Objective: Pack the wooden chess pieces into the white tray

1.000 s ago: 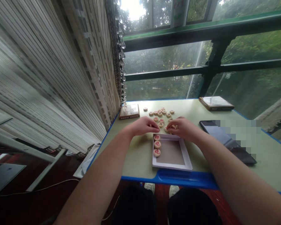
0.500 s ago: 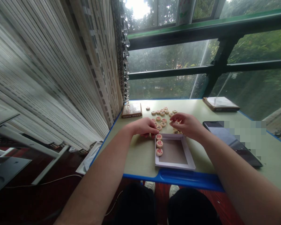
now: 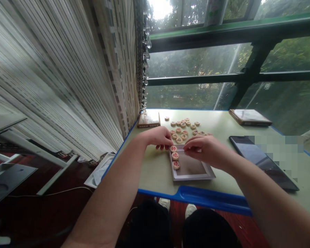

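Note:
A shallow white cardboard box [image 3: 193, 178] lies on the table, with three red-marked Chinese chess pieces [image 3: 175, 156] in a column along its left wall. At the box's far left corner my left hand [image 3: 161, 137] is closed, its fingertips pinching the edge beside the uppermost piece. My right hand [image 3: 204, 148] hangs over the far part of the box, palm down. Its thumb and fingers are pressed together, and whatever they hold is hidden. Beyond the box, loose Chinese chess pieces [image 3: 179, 140] with red and black characters lie scattered.
A small boxed item [image 3: 149, 120] lies at the table's far left, and another flat box [image 3: 250, 117] at the far right. A dark tablet or phone [image 3: 260, 162] rests on the right side. A blue tray edge [image 3: 212, 200] runs along the table front. Curtains [image 3: 80, 69] hang at left.
My right hand has moved from the loose pieces toward me and left, over the box's far part. My left hand stays at the box corner. The camera view has shifted slightly.

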A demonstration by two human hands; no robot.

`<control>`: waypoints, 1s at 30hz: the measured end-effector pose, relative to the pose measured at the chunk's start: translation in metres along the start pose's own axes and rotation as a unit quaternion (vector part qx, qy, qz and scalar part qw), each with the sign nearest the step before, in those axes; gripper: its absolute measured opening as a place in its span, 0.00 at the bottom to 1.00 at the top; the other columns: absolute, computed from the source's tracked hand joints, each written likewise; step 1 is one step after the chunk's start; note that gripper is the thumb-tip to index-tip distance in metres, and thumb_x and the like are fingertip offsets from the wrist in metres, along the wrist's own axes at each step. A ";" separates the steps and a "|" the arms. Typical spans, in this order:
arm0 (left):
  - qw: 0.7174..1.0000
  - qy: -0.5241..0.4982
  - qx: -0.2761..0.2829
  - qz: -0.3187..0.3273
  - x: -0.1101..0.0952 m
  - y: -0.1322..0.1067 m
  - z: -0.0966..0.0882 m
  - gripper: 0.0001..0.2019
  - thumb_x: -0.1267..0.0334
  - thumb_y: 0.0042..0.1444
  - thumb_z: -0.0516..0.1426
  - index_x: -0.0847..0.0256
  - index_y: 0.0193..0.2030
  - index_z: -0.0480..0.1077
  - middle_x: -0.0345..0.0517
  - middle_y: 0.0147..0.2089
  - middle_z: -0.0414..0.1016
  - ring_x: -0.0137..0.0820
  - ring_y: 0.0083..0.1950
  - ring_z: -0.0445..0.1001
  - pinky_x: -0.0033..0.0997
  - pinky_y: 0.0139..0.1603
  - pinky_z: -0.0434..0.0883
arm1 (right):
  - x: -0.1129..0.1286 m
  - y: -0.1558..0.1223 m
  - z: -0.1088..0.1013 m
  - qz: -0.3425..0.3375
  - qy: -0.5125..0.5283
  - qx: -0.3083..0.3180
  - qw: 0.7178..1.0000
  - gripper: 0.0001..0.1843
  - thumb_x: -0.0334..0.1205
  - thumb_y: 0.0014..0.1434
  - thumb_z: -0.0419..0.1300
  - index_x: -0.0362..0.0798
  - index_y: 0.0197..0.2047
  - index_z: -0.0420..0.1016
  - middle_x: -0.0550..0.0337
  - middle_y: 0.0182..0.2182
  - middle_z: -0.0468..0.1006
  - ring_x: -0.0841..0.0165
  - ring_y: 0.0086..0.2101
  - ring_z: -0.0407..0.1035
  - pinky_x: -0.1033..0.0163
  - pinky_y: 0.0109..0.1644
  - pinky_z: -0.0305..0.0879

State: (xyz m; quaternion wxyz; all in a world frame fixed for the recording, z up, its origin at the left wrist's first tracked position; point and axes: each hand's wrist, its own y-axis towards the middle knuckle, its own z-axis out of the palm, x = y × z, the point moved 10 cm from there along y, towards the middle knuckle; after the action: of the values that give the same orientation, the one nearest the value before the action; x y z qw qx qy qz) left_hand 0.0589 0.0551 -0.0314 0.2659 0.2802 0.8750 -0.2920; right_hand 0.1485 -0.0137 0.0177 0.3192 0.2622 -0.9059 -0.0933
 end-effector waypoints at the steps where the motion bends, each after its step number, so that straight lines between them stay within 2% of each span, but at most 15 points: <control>1: 1.000 -0.003 0.001 -0.004 0.001 0.000 0.000 0.08 0.62 0.47 0.56 0.66 0.25 0.69 0.45 0.25 0.74 0.25 0.21 0.69 0.23 0.18 0.63 | 0.005 -0.001 0.002 -0.010 -0.014 -0.003 1.000 0.08 0.36 0.52 0.57 0.48 0.31 0.79 0.57 0.32 0.79 0.68 0.31 0.71 0.66 0.35 0.68; 5: 1.000 -0.022 0.000 -0.003 0.002 0.002 0.001 0.06 0.64 0.46 0.56 0.66 0.24 0.68 0.44 0.24 0.73 0.25 0.21 0.69 0.22 0.18 0.63 | 0.000 -0.001 0.010 0.023 -0.061 -0.003 0.998 0.08 0.36 0.51 0.59 0.49 0.33 0.79 0.57 0.33 0.79 0.68 0.30 0.72 0.65 0.35 0.68; 10: 1.000 -0.020 0.008 -0.008 0.000 0.002 0.003 0.06 0.65 0.46 0.55 0.66 0.24 0.68 0.42 0.22 0.71 0.24 0.21 0.68 0.22 0.19 0.63 | -0.006 0.001 0.025 0.004 -0.105 0.058 0.993 0.08 0.35 0.50 0.59 0.50 0.33 0.79 0.57 0.30 0.80 0.66 0.30 0.72 0.63 0.36 0.67; 15: 1.000 -0.013 0.003 -0.014 0.002 0.001 0.002 0.05 0.65 0.46 0.56 0.65 0.25 0.68 0.41 0.22 0.71 0.24 0.21 0.68 0.23 0.19 0.63 | -0.005 -0.003 0.025 -0.022 -0.122 0.072 0.990 0.12 0.34 0.47 0.60 0.52 0.36 0.79 0.57 0.32 0.79 0.62 0.37 0.70 0.61 0.41 0.66; 19: 1.000 -0.018 0.001 -0.010 0.006 0.003 0.002 0.05 0.64 0.45 0.57 0.65 0.26 0.69 0.40 0.22 0.71 0.24 0.21 0.68 0.23 0.21 0.64 | -0.008 -0.005 0.022 0.007 -0.134 0.076 0.988 0.09 0.35 0.47 0.60 0.50 0.33 0.79 0.56 0.31 0.78 0.63 0.35 0.69 0.61 0.39 0.65; 22: 0.999 -0.032 0.005 -0.008 0.008 0.004 0.003 0.06 0.63 0.46 0.58 0.64 0.27 0.69 0.40 0.23 0.71 0.24 0.22 0.69 0.23 0.21 0.65 | 0.002 -0.008 0.021 0.013 -0.126 0.097 0.987 0.05 0.38 0.48 0.60 0.50 0.29 0.77 0.57 0.28 0.78 0.64 0.33 0.69 0.62 0.37 0.64; 26: 0.998 -0.053 0.009 -0.011 0.010 0.005 0.004 0.07 0.62 0.47 0.58 0.65 0.27 0.69 0.40 0.21 0.71 0.25 0.22 0.69 0.24 0.22 0.65 | 0.029 -0.015 0.024 -0.032 -0.053 0.129 0.990 0.07 0.40 0.49 0.60 0.50 0.33 0.77 0.60 0.28 0.77 0.69 0.29 0.68 0.66 0.33 0.63; 30: 0.998 -0.061 0.012 -0.008 0.011 0.005 0.005 0.07 0.62 0.45 0.59 0.64 0.27 0.69 0.39 0.20 0.70 0.25 0.22 0.69 0.25 0.23 0.65 | 0.044 -0.015 0.021 -0.088 -0.045 0.074 0.992 0.08 0.42 0.52 0.59 0.49 0.33 0.77 0.59 0.26 0.75 0.70 0.28 0.66 0.66 0.34 0.62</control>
State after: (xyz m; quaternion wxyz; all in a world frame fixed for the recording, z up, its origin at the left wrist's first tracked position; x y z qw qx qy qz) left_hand 0.0562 0.0591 -0.0439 0.3129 0.2582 0.8556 -0.3215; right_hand 0.1130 -0.0501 0.0191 0.2482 0.3590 -0.8973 -0.0656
